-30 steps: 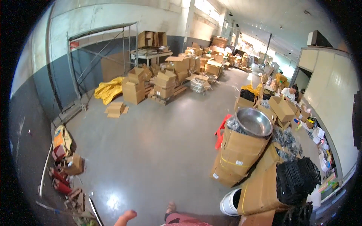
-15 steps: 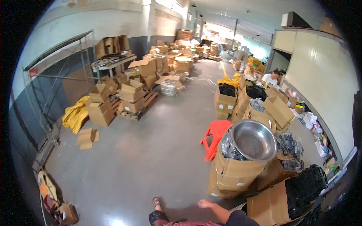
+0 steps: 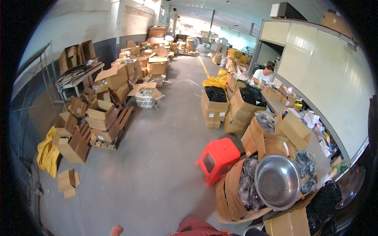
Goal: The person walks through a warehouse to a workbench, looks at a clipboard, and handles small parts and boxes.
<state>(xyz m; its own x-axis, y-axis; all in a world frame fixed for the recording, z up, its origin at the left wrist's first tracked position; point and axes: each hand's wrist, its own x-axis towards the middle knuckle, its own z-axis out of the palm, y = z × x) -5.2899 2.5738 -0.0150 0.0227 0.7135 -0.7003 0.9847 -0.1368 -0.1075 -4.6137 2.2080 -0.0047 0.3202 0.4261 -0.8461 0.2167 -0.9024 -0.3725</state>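
shiny round silvery basin (image 3: pixel 277 185); left hand (image 3: pixel 117 229) cropped, grip unclear

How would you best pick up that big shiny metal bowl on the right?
Probably by opposite edges of its rim, coming from above. The metal bowl faces mouth up over an open carton with clear plastic inside, and its round lip shows all the way around, whereas its underside is hidden.
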